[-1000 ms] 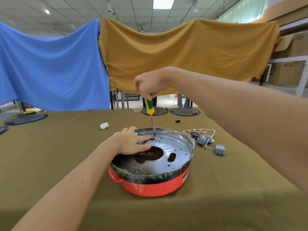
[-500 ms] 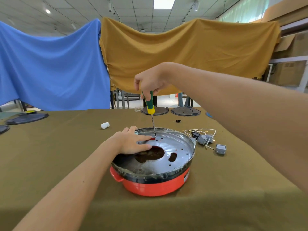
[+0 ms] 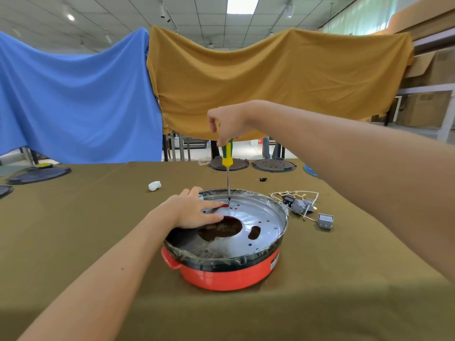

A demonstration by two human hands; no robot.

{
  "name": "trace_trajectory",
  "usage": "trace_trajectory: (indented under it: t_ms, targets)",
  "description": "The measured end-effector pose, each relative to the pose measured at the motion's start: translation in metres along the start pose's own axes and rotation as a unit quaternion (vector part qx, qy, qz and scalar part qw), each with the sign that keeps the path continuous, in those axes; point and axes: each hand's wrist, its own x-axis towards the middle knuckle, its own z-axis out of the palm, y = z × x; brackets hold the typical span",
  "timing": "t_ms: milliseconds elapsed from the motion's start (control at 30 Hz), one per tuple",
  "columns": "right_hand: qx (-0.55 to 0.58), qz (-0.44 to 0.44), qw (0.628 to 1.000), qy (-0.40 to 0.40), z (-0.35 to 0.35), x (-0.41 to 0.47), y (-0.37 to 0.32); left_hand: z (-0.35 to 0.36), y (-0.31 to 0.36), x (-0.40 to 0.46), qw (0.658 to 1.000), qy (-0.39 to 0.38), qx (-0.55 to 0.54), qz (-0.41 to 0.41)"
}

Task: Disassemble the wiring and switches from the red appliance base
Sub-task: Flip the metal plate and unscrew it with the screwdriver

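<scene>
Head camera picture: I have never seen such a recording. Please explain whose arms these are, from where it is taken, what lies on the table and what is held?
There is no machine here. A person wears a camera on the head, so both arms reach into view from below. The right hand grips a screwdriver with a green and yellow handle upright, its tip on the silver perforated metal plate inside the round red appliance base. The left hand rests flat on that plate, fingers straight. On the olive cloth-covered table, right of the base, lies a bundle of pale wires with small grey switches. A small white lump lies further back, with dark round discs near the far edge.
</scene>
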Motion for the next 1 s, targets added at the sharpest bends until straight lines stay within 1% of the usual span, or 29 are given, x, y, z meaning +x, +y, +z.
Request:
trace_trajectory:
  t_ms: [67, 133, 200, 267, 300, 333, 367, 467, 500, 533, 600, 733, 767, 800, 900, 933, 1000]
  targets:
    - [0.029, -0.012, 0.999, -0.005, -0.002, -0.002, -0.001, -0.001, 0.000, 0.000, 1.000, -0.001, -0.002, 0.001]
    - [0.028, -0.003, 1.000, -0.013, -0.001, -0.001, -0.001, -0.001, 0.000, 0.000, 1.000, -0.001, -0.005, 0.002]
    - [-0.037, 0.020, 0.999, -0.013, 0.002, -0.001, -0.001, -0.001, 0.001, -0.001, 1.000, 0.001, -0.003, 0.000]
    - [-0.135, 0.046, 0.990, 0.006, 0.003, -0.002, 0.000, -0.001, 0.002, -0.001, 1.000, 0.000, -0.001, -0.001]
    - [-0.159, 0.045, 0.986, 0.018, 0.003, 0.000, 0.003, -0.002, 0.001, -0.001, 1.000, -0.001, 0.000, -0.001]
    - [-0.155, 0.036, 0.987, 0.021, 0.003, 0.001, 0.005, -0.002, 0.001, -0.001, 1.000, -0.002, 0.000, 0.000]
    - [-0.124, 0.025, 0.992, 0.015, 0.002, 0.003, 0.006, -0.002, 0.001, -0.001, 1.000, -0.002, 0.002, 0.001]
    - [0.022, 0.009, 1.000, -0.010, -0.002, 0.001, 0.007, -0.001, 0.001, 0.000, 1.000, -0.001, 0.000, 0.003]
    - [0.062, 0.008, 0.998, -0.017, -0.003, -0.001, 0.007, -0.001, 0.000, -0.001, 1.000, 0.000, -0.003, 0.002]
    - [0.077, 0.006, 0.997, -0.019, -0.003, -0.001, 0.007, -0.001, 0.000, -0.001, 1.000, 0.000, -0.004, 0.002]
    - [0.045, 0.007, 0.999, -0.014, -0.001, 0.000, 0.007, -0.001, 0.000, 0.000, 1.000, -0.001, -0.003, 0.004]
    - [-0.085, 0.032, 0.996, 0.016, 0.006, 0.002, 0.009, 0.000, 0.000, 0.000, 1.000, 0.000, 0.000, 0.002]
    - [-0.101, 0.029, 0.994, 0.026, 0.007, 0.004, 0.010, 0.000, -0.001, 0.000, 1.000, 0.000, 0.000, 0.002]
    - [-0.092, 0.020, 0.995, 0.030, 0.007, 0.005, 0.010, 0.000, -0.001, 0.001, 1.000, 0.000, -0.001, 0.003]
    - [0.026, 0.001, 1.000, 0.011, 0.004, 0.005, 0.012, 0.000, -0.001, 0.000, 1.000, 0.004, -0.007, 0.003]
    - [0.051, -0.001, 0.999, 0.000, 0.001, 0.003, 0.012, 0.001, -0.001, -0.001, 1.000, 0.005, -0.009, 0.003]
    - [0.048, -0.004, 0.999, -0.005, 0.001, 0.002, 0.014, 0.000, -0.001, -0.001, 1.000, 0.003, -0.010, 0.003]
